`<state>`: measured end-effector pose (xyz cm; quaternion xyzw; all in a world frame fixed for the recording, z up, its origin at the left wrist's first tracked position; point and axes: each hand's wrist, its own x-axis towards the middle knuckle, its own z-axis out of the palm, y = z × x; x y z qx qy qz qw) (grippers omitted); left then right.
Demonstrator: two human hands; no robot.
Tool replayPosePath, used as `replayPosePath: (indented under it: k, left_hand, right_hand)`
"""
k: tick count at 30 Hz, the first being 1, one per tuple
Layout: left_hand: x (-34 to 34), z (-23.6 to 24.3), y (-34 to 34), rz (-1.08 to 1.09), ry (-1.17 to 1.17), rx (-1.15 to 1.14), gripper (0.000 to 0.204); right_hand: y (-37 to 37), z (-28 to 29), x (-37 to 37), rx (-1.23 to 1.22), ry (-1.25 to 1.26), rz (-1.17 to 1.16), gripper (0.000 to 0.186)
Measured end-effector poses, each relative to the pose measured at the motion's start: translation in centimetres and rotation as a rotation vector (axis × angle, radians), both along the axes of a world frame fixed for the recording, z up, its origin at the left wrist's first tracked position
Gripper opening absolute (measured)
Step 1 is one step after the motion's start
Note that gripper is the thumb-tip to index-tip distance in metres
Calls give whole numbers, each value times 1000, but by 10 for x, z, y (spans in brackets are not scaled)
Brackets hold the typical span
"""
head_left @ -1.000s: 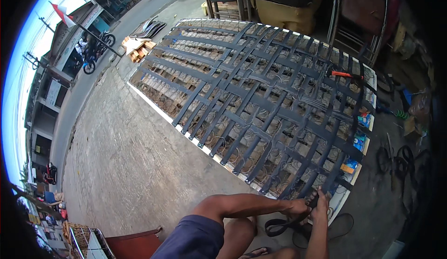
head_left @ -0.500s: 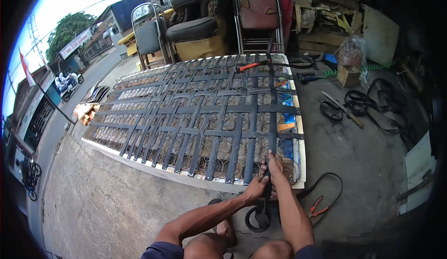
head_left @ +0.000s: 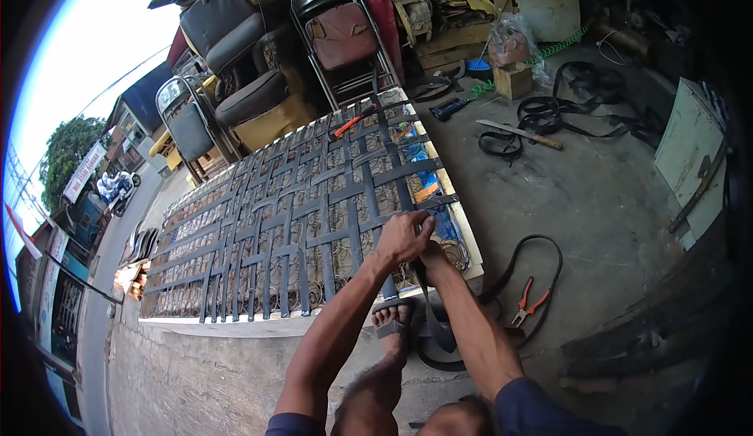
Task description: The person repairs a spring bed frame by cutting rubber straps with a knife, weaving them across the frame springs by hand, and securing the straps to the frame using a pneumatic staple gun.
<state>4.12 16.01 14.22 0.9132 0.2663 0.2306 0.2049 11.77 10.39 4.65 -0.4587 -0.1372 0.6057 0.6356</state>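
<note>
A spring base (head_left: 463, 259) with exposed coils and a pale frame is crossed by woven black webbing straps (head_left: 337, 191). My left hand (head_left: 404, 236) is closed on a black strap near the base's near right corner. My right hand (head_left: 431, 255) grips the same strap just beside and below it, fingers partly hidden. The strap's loose length (head_left: 439, 328) hangs to the floor in loops. My sandalled foot (head_left: 392, 320) is raised against the near side. An orange-and-black tool (head_left: 345, 126) rests on top of the webbing. Red-handled pliers (head_left: 525, 304) lie to the right.
Stacked armchairs (head_left: 243, 99) and folding chairs (head_left: 341, 36) stand behind the base. A knife (head_left: 541, 139), coiled straps (head_left: 580, 110), a drill-like tool (head_left: 447, 109) and a wooden block (head_left: 514, 83) lie right. A panel (head_left: 682, 169) leans at far right. A street (head_left: 121, 232) runs left.
The view has swung. My hands have moved up along the strap, my left now higher than my right. My foot has come up against the base's near side.
</note>
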Motion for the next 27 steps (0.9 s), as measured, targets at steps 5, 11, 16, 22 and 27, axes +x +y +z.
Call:
replayPosePath:
  k: [5, 11, 16, 22, 27]
  left_hand:
    - [26, -23, -17, -271, 424, -79, 67]
    - [8, -37, -66, -511, 263, -31, 83]
    - [-8, -22, -123, -395, 606, -80, 80]
    - [-38, -15, -170, -468, 409, -85, 50]
    - [-46, -26, -196, -469, 263, -156, 42]
  right_hand:
    - [-57, -16, -12, 95, 163, 30, 19]
    - [-127, 11, -35, -16, 106, -29, 27]
    - [-183, -17, -49, -40, 12, 70, 29]
    - [-249, -8, -66, -118, -374, 253, 20]
    - [-286, -29, -72, -3, -819, 236, 40]
